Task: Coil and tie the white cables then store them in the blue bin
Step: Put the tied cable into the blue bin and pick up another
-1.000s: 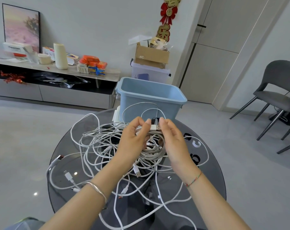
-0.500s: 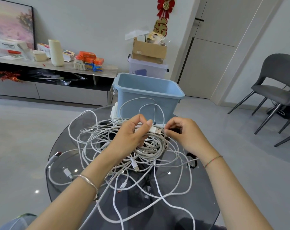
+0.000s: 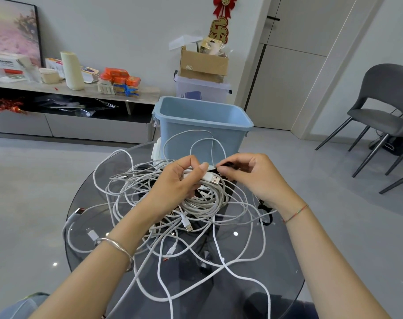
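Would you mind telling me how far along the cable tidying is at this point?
Done: one white cable is wound into a coil. In hand: the left hand grips that coil while the right hand pinches a black tie at its top. Left: many loose cables lie tangled on the glass table, and no cable shows inside the blue bin.

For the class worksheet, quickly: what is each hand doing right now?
Left hand: grips the coiled white cable.
Right hand: pinches a black strap.
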The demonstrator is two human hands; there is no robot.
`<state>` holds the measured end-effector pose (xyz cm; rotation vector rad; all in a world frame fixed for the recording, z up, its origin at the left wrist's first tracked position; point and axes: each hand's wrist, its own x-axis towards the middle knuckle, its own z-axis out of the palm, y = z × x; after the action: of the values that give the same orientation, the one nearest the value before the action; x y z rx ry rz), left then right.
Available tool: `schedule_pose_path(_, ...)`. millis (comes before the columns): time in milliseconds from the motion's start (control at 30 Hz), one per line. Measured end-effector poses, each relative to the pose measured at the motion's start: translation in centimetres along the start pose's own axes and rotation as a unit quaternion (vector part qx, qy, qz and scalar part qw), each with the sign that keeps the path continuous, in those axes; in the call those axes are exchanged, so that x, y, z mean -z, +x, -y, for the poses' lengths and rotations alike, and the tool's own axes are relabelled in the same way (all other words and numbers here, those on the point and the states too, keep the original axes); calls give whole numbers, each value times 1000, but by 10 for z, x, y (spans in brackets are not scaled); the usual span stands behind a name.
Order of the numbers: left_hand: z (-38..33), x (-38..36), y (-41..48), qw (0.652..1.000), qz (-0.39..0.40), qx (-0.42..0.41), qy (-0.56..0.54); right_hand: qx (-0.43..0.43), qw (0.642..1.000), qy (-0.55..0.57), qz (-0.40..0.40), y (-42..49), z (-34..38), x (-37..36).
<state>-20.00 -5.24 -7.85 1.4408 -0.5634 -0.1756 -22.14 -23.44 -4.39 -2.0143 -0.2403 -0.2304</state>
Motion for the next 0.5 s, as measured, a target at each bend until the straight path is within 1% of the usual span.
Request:
schedule_pose_path(100, -1, 0, -1, 1000, 2, -12, 19, -6, 1000, -18, 0, 1, -1, 0)
schedule_pose_path(200, -1, 0, -1, 998, 5, -26, 51, -15, 999, -14, 40, -1, 3, -2)
schedule_pose_path(267, -2, 0, -1, 997, 2, -36, 67, -18, 997, -32, 73, -2, 5, -2)
schedule_pose_path(367, -4, 3, -2, 996, -7, -47, 79, -19, 994, -70, 83, -1, 5, -2)
schedule_pose_path(500, -3, 3, -2, 995, -5, -47, 82, -32, 996, 13, 81, -1, 8, -4)
